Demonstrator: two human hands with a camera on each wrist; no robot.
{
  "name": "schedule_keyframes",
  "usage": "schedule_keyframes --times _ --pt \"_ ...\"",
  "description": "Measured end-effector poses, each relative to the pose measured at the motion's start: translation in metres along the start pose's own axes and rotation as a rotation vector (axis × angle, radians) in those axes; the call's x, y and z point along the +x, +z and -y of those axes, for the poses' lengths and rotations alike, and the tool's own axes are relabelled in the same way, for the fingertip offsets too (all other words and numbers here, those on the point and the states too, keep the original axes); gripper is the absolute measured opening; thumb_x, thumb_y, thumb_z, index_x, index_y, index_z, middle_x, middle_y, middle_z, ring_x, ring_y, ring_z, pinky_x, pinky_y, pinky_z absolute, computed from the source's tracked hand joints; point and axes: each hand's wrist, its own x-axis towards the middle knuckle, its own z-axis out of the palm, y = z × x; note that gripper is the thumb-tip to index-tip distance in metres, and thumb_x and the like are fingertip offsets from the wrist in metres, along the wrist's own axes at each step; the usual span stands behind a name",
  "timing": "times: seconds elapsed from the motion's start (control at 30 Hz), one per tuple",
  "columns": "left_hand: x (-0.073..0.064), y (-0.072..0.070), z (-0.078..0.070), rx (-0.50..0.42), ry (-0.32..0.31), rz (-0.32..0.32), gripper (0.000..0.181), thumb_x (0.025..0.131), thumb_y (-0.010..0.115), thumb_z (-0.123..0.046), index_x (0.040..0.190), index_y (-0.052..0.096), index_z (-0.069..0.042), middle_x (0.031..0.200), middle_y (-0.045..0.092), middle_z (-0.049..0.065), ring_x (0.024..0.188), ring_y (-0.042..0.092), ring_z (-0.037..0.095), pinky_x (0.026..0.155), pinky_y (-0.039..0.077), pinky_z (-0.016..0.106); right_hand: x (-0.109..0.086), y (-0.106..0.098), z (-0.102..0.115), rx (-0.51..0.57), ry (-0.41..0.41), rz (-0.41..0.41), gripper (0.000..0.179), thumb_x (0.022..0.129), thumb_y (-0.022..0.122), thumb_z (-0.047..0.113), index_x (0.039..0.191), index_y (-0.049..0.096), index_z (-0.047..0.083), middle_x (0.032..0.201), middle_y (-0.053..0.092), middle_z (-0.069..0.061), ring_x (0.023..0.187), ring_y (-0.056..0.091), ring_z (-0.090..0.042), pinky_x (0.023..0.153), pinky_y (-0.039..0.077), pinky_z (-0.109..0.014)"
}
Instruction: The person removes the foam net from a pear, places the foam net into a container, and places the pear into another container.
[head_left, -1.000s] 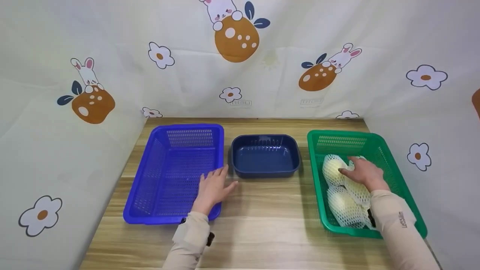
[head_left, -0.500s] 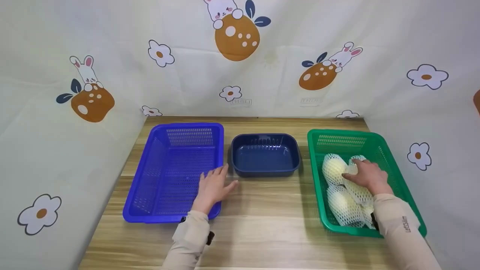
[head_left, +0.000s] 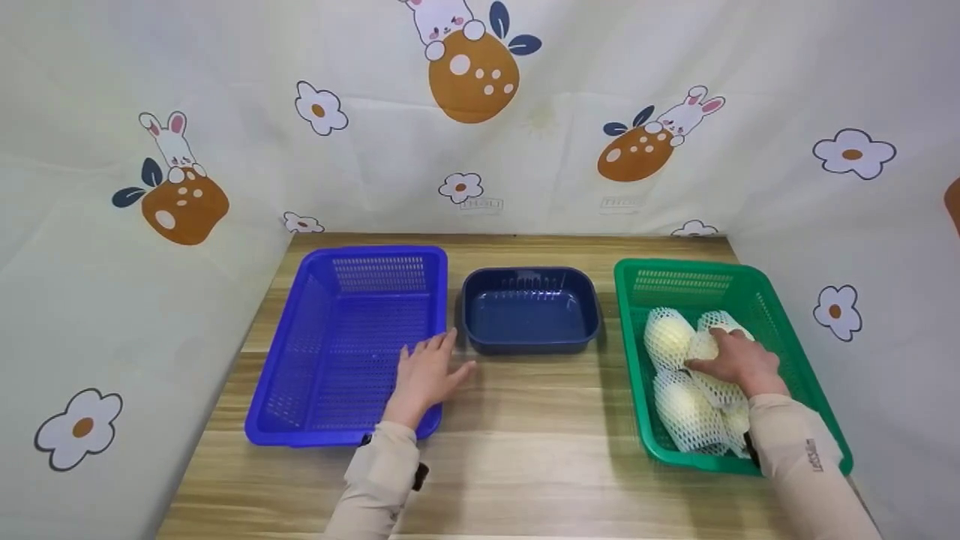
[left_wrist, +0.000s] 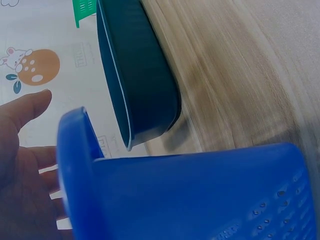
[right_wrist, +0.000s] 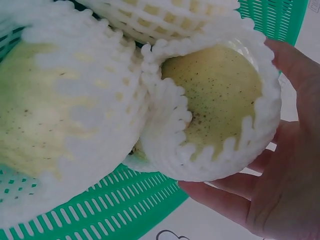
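While the thumb and fingers of the right hand (head_left: 739,361) curl round a pale yellow-green fruit in white foam netting (right_wrist: 215,95), similar netted fruits (head_left: 686,411) lie beside it inside the green perforated plastic basket (head_left: 682,282). Left hand (head_left: 426,379): fingers spread at the rim of the blue perforated plastic basket (head_left: 367,337), contact unclear. Dark-blue rectangular tub (head_left: 529,319) stands between baskets.

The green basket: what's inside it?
Pale yellow-green fruits in white foam nets; the right hand grips one. That hand, its sleeve and the fruits hide part of the green basket; anything beneath them can't be seen.
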Motion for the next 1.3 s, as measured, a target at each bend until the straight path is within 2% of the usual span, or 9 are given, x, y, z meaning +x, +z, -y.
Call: schedule_keyframes --times 0.3,0.8,1.3 --pt "-0.0004 -0.0006 0.0002 -0.004 0.004 -0.003 0.067 0.083 0.049 -0.051 0.133 0.038 -0.008 0.127 0.045 0.012 0.113 0.041 0.035 0.093 0.021 0.059 -0.0023 0.0013 0.0008 0.04 0.007 0.036 0.093 0.072 0.062 0.053 0.131 0.026 -0.008 0.123 0.026 -0.038 0.104 0.032 -0.056 0.077 0.025 -0.07" --pt "-0.0019 -0.0004 0.0007 -0.006 0.006 0.003 0.067 0.083 0.049 -0.051 0.134 0.037 -0.009 0.129 0.044 0.011 0.114 0.041 0.034 0.093 0.021 0.059 0.0028 0.0055 0.0008 0.051 0.011 0.071 0.093 0.071 0.067 0.045 0.131 0.023 -0.01 0.123 0.024 -0.04 0.106 0.031 -0.056 0.078 0.023 -0.07" --pt "-0.0019 0.0003 0.0003 -0.023 0.004 -0.008 0.065 0.083 0.052 -0.047 0.132 0.04 -0.008 0.128 0.045 0.012 0.113 0.041 0.035 0.093 0.02 0.059 0.0024 0.0071 0.0034 0.009 -0.004 0.038 0.085 0.072 0.069 0.037 0.129 0.027 -0.011 0.118 0.03 -0.041 0.098 0.037 -0.056 0.078 0.026 -0.068"
